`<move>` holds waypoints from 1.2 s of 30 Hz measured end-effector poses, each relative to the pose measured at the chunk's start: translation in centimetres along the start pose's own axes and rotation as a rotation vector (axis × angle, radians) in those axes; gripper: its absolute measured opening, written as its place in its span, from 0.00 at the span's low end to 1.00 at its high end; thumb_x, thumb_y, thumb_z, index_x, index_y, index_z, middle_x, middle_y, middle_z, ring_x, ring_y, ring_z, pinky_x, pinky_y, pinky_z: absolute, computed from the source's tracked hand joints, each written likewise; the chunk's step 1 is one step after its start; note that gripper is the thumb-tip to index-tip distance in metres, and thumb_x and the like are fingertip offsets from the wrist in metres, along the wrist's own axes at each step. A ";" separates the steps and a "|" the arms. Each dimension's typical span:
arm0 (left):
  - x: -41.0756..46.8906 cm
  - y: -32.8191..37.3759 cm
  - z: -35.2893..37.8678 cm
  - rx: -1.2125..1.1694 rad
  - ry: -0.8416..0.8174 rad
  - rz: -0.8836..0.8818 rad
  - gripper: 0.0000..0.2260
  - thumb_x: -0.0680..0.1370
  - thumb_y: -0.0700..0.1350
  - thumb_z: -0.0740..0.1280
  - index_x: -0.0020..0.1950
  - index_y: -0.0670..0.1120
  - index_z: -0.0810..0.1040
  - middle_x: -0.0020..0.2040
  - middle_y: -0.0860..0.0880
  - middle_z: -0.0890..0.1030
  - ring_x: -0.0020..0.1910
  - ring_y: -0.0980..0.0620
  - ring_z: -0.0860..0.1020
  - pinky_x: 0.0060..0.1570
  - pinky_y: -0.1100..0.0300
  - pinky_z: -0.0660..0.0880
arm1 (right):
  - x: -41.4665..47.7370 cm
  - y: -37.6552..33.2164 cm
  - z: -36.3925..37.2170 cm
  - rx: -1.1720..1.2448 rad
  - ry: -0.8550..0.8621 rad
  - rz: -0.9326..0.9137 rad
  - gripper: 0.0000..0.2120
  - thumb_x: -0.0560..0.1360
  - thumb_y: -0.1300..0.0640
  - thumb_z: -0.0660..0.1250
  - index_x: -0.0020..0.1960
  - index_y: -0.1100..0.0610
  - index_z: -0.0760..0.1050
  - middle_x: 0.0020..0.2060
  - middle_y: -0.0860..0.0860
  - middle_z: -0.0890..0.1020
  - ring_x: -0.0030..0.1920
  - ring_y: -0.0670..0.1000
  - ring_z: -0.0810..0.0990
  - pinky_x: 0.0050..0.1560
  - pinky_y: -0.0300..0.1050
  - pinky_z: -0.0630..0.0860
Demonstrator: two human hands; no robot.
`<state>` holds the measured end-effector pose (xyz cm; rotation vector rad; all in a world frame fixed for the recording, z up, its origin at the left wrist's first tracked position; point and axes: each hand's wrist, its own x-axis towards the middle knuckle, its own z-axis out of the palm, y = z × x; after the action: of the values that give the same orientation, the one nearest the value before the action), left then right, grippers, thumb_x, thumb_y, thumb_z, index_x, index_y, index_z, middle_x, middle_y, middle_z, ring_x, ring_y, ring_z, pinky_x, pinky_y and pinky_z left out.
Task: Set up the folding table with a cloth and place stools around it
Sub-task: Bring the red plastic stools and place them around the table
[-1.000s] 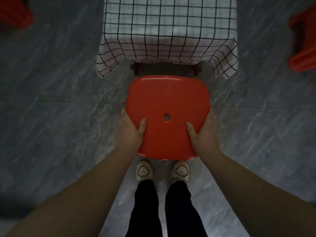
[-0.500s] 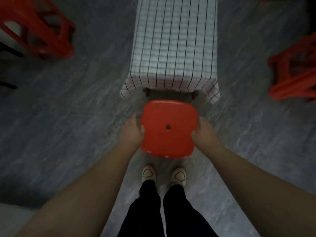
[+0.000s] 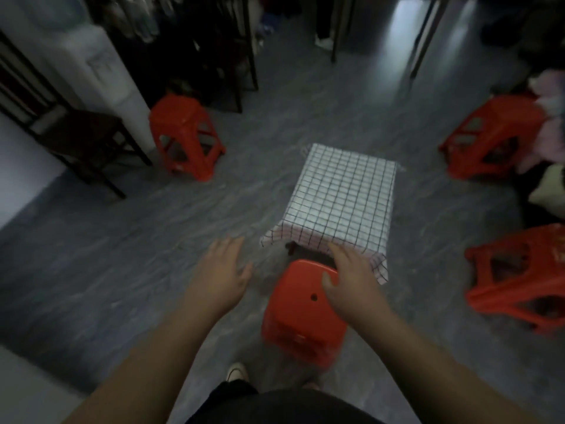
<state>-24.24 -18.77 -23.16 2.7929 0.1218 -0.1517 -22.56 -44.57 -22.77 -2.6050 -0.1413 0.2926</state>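
Both hands are empty and spread open: the left hand (image 3: 221,272) hangs over bare floor (image 3: 91,270) left of centre with fingers splayed, and the right hand (image 3: 351,276) floats palm-down over the far right part of the near stool (image 3: 301,313), though whether it touches the seat cannot be told through the blur. That stool stands upright in the lower centre of the frame, its far edge just beside the hanging near hem of the checked cloth (image 3: 339,197), which covers the low table fully; only a dark bit of frame shows under the hem. Three more red stools wait well apart from the table: one upright at upper left (image 3: 186,136), one tipped at upper right (image 3: 489,139), and one lying on its side at the right edge (image 3: 519,276). The step in hand appears to be leaving the placed stool and going for the next. To do it well, the person should check that this stool sits square to the table's short end and clear of the cloth, so the hem is not dragged, then fetch the nearest stool, grip its seat by both sides, right it if tipped, and set it at a free side at a matching gap.
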 end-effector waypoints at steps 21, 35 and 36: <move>5.1 -36.0 -19.5 -0.017 0.178 -0.382 0.30 0.81 0.59 0.59 0.80 0.50 0.58 0.80 0.44 0.60 0.79 0.43 0.56 0.77 0.47 0.55 | 18.2 -41.3 13.4 -0.058 -0.014 -0.377 0.30 0.78 0.49 0.64 0.77 0.56 0.63 0.75 0.55 0.66 0.76 0.56 0.60 0.77 0.50 0.57; 18.5 -50.7 -27.2 -0.100 0.148 -0.365 0.30 0.82 0.58 0.58 0.81 0.50 0.55 0.80 0.45 0.58 0.79 0.44 0.53 0.78 0.49 0.52 | 31.7 -56.3 19.2 -0.100 0.000 -0.358 0.31 0.78 0.49 0.65 0.78 0.56 0.62 0.75 0.55 0.66 0.76 0.56 0.60 0.76 0.49 0.55; 20.1 -51.2 -27.4 -0.096 0.138 -0.362 0.30 0.82 0.59 0.58 0.81 0.50 0.55 0.80 0.45 0.58 0.79 0.44 0.53 0.78 0.48 0.53 | 33.1 -56.7 19.4 -0.097 -0.003 -0.355 0.31 0.78 0.48 0.64 0.78 0.55 0.62 0.76 0.54 0.66 0.76 0.56 0.60 0.76 0.49 0.55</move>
<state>-7.11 39.93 -16.82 2.6576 0.6511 -0.0378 2.55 18.86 -16.78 -2.6120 -0.6239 0.1650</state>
